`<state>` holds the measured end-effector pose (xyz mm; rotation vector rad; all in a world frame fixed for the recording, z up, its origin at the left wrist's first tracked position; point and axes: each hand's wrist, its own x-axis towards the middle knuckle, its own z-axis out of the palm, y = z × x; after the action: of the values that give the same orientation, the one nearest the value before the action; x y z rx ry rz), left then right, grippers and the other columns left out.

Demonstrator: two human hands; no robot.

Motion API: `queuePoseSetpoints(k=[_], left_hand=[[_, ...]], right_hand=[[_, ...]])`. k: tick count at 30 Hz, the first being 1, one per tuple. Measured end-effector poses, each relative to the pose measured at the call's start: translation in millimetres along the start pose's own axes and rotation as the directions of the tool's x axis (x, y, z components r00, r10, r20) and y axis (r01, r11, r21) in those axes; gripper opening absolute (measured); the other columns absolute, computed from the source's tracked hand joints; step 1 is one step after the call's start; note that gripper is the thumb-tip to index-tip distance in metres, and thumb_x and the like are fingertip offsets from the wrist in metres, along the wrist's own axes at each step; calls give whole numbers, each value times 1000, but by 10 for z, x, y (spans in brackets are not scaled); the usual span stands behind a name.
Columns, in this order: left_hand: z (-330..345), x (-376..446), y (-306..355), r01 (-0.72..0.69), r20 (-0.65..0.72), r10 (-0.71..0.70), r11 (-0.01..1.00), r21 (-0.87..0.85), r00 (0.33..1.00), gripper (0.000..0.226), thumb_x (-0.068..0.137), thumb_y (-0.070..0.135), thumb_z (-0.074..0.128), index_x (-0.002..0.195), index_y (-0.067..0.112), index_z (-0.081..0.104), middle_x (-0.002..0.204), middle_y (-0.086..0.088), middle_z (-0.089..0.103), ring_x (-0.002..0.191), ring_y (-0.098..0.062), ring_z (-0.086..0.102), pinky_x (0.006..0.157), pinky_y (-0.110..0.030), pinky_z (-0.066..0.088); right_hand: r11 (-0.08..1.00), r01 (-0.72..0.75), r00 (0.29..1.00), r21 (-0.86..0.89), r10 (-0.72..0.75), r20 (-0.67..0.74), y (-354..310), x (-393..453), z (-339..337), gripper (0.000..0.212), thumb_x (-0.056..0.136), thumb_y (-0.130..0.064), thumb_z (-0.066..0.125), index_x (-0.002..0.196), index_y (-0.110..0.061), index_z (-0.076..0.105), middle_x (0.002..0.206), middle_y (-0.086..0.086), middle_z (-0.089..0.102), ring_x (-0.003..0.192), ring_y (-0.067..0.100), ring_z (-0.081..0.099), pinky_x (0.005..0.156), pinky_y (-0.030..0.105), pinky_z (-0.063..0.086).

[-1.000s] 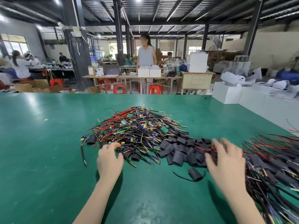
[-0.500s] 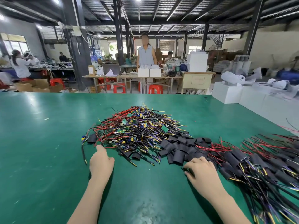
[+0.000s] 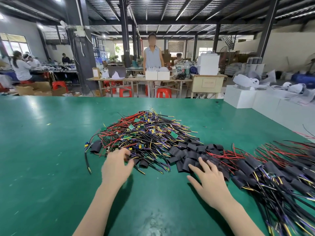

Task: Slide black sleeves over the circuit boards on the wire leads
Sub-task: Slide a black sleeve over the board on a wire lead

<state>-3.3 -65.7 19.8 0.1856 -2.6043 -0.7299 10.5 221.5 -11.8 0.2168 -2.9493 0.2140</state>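
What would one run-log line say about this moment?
left hand: reaching into unsleeved wire pile, grip unclear | right hand: open, fingers on loose black sleeves | sleeved leads: heaped at right

No writing here can be made out. The pale cabinet (image 3: 208, 83) beyond the green worktop (image 3: 42, 150) carries a framed label on its front, and a small box (image 3: 96, 72) to its left bears a white sticker, but both are too blurred to read.
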Motion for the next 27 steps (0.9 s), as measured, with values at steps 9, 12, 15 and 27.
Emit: queuePoseSetpoints(k=[9, 12, 15, 27], left_hand=[[-29, 133, -390, 311, -39, -338, 807, 502, 940, 28, 89, 23, 54, 116, 15, 54, 121, -8, 61, 112, -28, 57, 90, -33, 41], [-75, 118, -371, 371, 7, -401, 852, 369, 916, 32, 85, 18, 63, 110, 5, 47, 117, -15, 62, 107, -34, 62, 81, -35, 48], [-134, 71, -280, 402, 98, -440, 875, 269, 892, 39, 78, 21, 69, 102, 3, 45, 108, -17, 61, 99, -35, 61, 76, -35, 47], [-183, 9, -40, -78, -125, 68, 994, -73, 990, 15, 75, 14, 75, 85, 20, 65, 72, 7, 65, 74, -21, 62, 71, -34, 52]], right_hand=[[1000, 4, 999, -27, -5, -54, 13, 0, 0, 49, 96, -58, 31, 139, -37, 39, 153, -7, 29, 142, 19, 10, 109, 35, 23], [999, 21, 999, -46, -23, -42, 16, -16, 15, 52, 96, -58, 30, 143, -37, 33, 155, -5, 25, 144, 20, 6, 111, 35, 20], [999, 36, 998, -27, -37, -55, 25, -11, 21, 53, 96, -57, 31, 144, -36, 32, 154, -5, 25, 144, 19, 6, 112, 35, 19], [998, 56, 998, 29, -55, -39, -92, 57, 78, 48, 98, -56, 23, 144, -43, 30, 155, -6, 25, 145, 20, 6, 116, 43, -4]])
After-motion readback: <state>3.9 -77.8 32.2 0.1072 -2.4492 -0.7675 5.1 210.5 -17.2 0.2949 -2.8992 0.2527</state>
